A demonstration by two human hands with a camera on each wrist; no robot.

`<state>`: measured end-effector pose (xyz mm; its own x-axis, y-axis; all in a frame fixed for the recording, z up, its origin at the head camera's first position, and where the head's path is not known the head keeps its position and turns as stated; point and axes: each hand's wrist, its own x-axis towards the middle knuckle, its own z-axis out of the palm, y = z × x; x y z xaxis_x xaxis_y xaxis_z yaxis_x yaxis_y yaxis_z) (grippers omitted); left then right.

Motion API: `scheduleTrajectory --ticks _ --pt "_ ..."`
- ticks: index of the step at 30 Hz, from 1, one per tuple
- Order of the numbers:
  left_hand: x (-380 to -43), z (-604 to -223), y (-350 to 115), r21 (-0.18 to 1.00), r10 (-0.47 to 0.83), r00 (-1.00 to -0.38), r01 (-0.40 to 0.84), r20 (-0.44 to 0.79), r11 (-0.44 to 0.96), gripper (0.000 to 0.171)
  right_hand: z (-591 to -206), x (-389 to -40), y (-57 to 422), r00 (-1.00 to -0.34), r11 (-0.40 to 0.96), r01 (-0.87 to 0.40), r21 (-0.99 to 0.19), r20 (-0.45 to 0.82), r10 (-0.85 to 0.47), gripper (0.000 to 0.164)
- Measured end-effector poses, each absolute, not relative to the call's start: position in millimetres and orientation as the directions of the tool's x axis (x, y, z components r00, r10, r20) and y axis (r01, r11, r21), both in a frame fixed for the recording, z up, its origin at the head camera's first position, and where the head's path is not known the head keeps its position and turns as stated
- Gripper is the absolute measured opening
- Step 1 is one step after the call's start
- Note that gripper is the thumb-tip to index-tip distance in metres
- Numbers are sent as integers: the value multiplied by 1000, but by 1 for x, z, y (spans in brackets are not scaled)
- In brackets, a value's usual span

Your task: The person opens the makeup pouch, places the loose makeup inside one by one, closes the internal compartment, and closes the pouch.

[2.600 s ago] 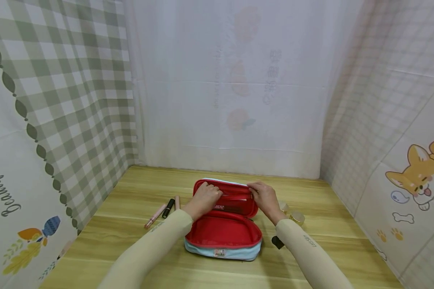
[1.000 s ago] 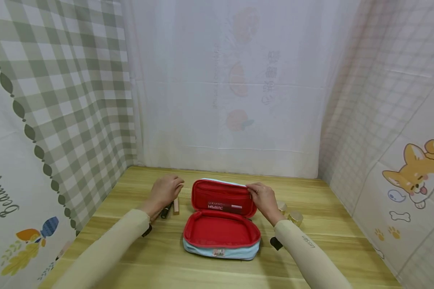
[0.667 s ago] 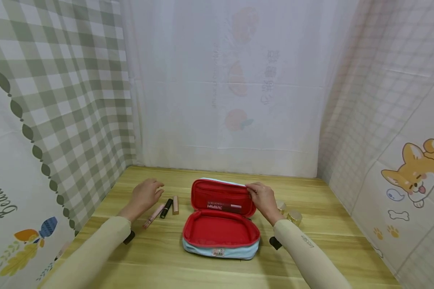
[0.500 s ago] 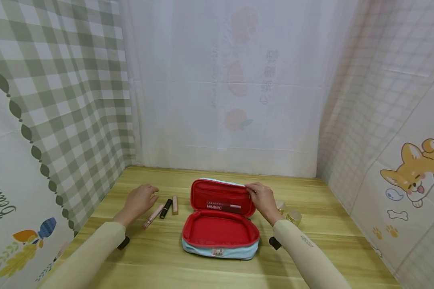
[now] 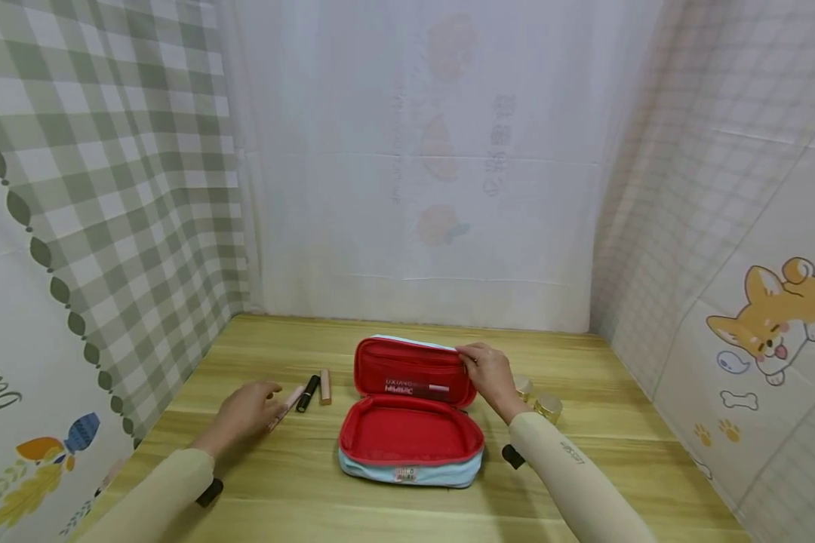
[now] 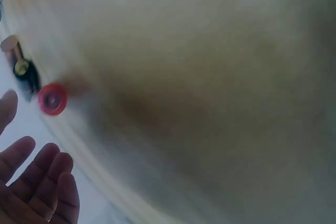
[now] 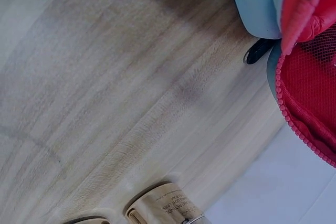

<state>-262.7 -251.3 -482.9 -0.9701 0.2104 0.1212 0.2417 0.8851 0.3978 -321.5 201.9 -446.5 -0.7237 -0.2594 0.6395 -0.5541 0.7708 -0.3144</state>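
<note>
Nearest, a soft fabric pouch [image 5: 441,475], pale blue outside and smooth red within, lies unfolded on the wood-grained table [image 5: 278,494]. To its left, the left hand [image 5: 244,411], fingers loosely parted, hangs just beside a slim pink cylindrical tube [image 5: 288,406], near a glossy black tube [image 5: 309,394] and a beige-pink one [image 5: 325,387]. Farther up, the right hand [image 5: 490,373] narrowly pinches the raised, pocketed lid's [image 5: 407,362] corner, near two squat gold jars [image 5: 548,407].
</note>
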Motion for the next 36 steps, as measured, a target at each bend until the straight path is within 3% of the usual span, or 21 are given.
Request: scheduleTrajectory --ticks 9,20,29,36 --pt "-256 -495 -249 408 199 -973 228 114 884 42 -447 -322 202 -727 768 -551 -326 639 -251 19" --pt "-256 -497 -254 354 202 -963 254 175 900 10 -447 -322 202 -727 769 -551 -325 640 -251 18" --pt "-260 -493 -260 361 133 -971 198 197 911 7 -447 -323 202 -726 770 -551 -323 640 -252 19" --pt "-264 -483 -261 366 105 -940 228 326 902 12 -445 -321 202 -741 774 -539 -333 624 -248 19"
